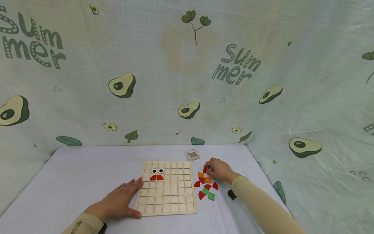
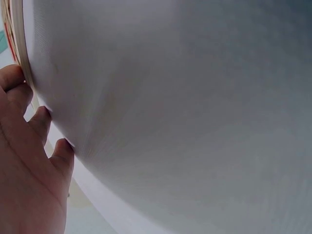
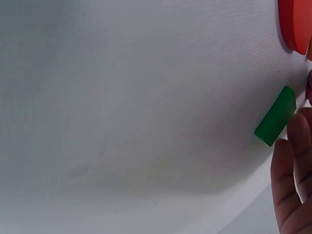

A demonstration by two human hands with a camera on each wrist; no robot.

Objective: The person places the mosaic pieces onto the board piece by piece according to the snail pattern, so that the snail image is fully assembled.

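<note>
A wooden grid board (image 1: 170, 198) lies on the table, with two eye pieces (image 1: 157, 171) and two red quarter-circle pieces (image 1: 156, 177) in its upper left cells. Along the board's left edge rests my left hand (image 1: 121, 199), fingers extended and thumb at the lower corner. To the board's right, my right hand (image 1: 221, 170) has thumb and fingertips around a red quarter-circle piece (image 1: 205, 170), seemingly pinching it. Just beyond those fingers in the right wrist view lies a green block (image 3: 276, 116); a larger red piece (image 3: 296, 24) is above it.
Loose red quarter-circles (image 1: 215, 186), orange squares (image 1: 200, 175) and green squares (image 1: 211, 196) are scattered right of the board. Behind it lies a small picture card (image 1: 192, 154). A black object (image 1: 231, 194) sits beside my right forearm. Printed cloth hangs around the table's back and sides.
</note>
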